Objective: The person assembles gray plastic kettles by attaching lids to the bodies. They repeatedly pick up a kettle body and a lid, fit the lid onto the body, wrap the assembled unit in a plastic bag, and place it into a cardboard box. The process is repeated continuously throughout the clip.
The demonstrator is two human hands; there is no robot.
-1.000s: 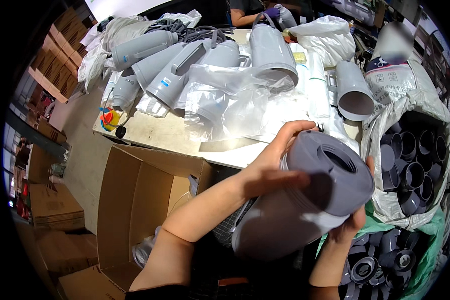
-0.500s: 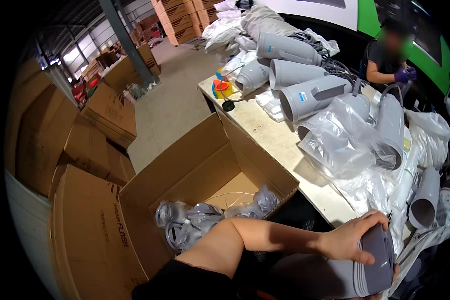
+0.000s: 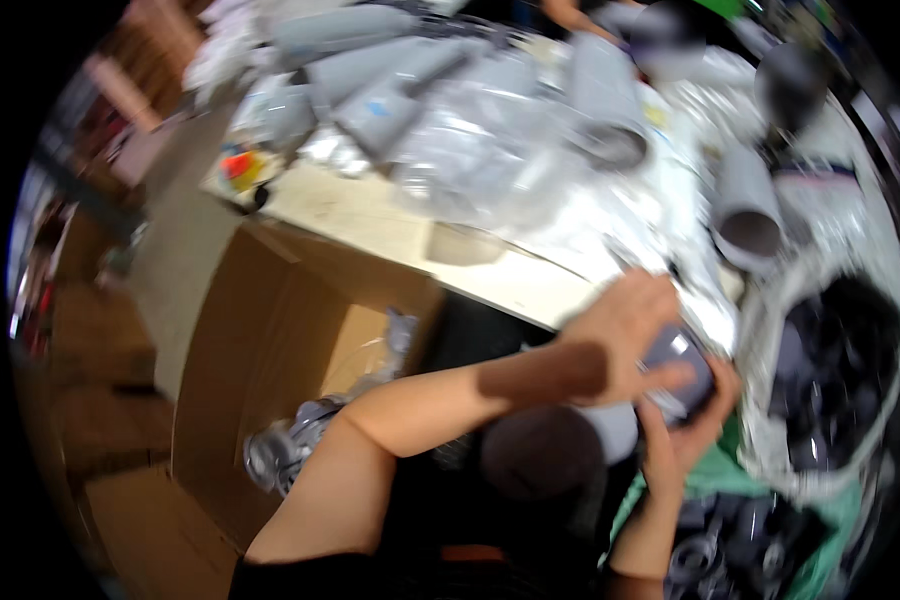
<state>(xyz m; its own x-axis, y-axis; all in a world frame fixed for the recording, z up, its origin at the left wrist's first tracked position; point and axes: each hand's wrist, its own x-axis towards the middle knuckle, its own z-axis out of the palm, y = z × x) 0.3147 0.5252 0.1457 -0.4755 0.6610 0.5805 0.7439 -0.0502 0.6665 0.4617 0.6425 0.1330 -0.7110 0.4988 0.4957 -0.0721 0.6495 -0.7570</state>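
My left hand [image 3: 625,335] reaches across from the left, its fingers curled over a glossy dark grey cap [image 3: 682,362]. From below and the right, my right hand [image 3: 692,432] cups the same cap. Behind them a grey cylindrical flask body [image 3: 545,452] lies over my lap, partly in shadow; whether the cap sits fully on it is hidden by the hands. At my left, an open cardboard box [image 3: 232,345] holds several grey parts wrapped in clear plastic [image 3: 305,435]. The picture is smeared by motion.
Several grey flask bodies [image 3: 375,110] and clear plastic bags [image 3: 490,150] lie on the white table [image 3: 360,215]. A white sack [image 3: 760,440] of dark parts stands at the right, above a green bag [image 3: 845,515] of more parts. Stacked cartons [image 3: 105,340] are at the left.
My view has swung to the right, so table and box appear further left. The hands and dark cap have turned, and my right hand, mostly hidden before, now shows around the cap.
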